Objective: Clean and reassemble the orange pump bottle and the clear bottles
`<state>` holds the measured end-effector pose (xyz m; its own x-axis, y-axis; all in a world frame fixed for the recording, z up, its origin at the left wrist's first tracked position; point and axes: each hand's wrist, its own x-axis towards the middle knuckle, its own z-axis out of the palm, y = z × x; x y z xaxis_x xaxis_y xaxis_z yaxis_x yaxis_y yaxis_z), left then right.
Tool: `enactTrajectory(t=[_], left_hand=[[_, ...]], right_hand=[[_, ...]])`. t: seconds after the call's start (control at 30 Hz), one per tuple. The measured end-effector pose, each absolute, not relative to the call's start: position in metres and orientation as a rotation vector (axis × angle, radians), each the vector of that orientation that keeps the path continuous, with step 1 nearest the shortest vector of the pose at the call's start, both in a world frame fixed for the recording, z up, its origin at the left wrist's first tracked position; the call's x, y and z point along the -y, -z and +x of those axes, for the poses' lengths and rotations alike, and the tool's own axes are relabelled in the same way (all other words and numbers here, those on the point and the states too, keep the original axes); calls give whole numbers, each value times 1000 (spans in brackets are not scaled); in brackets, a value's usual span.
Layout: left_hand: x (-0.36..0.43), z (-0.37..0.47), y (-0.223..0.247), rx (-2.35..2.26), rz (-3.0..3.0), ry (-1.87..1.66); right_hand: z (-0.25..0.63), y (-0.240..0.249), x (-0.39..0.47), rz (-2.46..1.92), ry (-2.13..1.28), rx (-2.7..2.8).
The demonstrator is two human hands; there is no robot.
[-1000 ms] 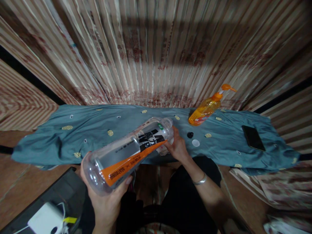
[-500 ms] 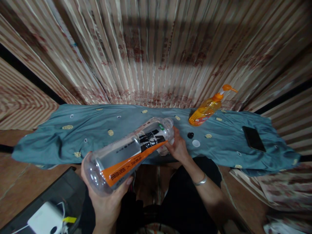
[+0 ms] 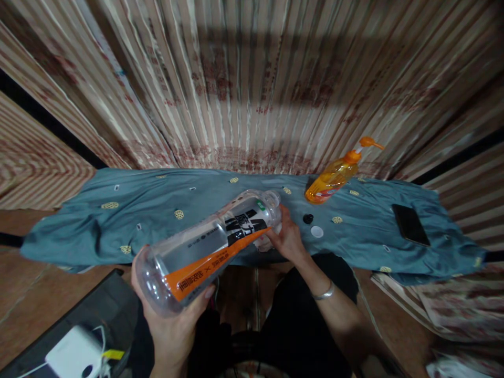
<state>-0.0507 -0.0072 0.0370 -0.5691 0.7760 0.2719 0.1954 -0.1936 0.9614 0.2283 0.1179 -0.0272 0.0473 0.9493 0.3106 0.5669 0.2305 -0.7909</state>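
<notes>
While holding the clear bottle (image 3: 205, 247) tilted above the counter (image 3: 149, 197), grips its base widely with left hand (image 3: 167, 325), its neck narrowly with right hand (image 3: 289, 239). Cannot judge this handling's progress. Outward, see black piece (image 3: 307, 218), white disc (image 3: 317, 231), pump bottle (image 3: 329, 182).

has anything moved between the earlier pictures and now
Nothing has visibly changed. The left hand is still around the base of the clear bottle, the right hand still at its neck, and the orange pump bottle, white disc and dark phone-like slab stay put.
</notes>
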Motion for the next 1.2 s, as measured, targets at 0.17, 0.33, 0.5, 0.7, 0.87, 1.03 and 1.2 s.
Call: enactTrajectory(t=[0.17, 0.33, 0.5, 0.7, 0.87, 1.03, 1.2], left_hand=[[8, -49, -41, -1644, 1191, -1836], [8, -50, -37, -1630, 1154, -1817], [7, -48, -39, -1644, 1185, -1831], [5, -46, -44, -1611, 1135, -1852], [6, -49, -41, -1618, 1192, -1836], [5, -45, -46, -1650, 1153, -1844], [2, -38, -54, -1663, 1108, -1869]], right_hand=[[227, 27, -118, -1443, -529, 1631], [227, 25, -117, -1495, -542, 1648], [228, 25, -118, -1462, -525, 1648], [227, 26, -118, -1469, -537, 1644], [227, 26, -117, -1461, -543, 1641], [228, 26, -117, -1466, -528, 1646], [228, 28, -118, -1471, -531, 1650]])
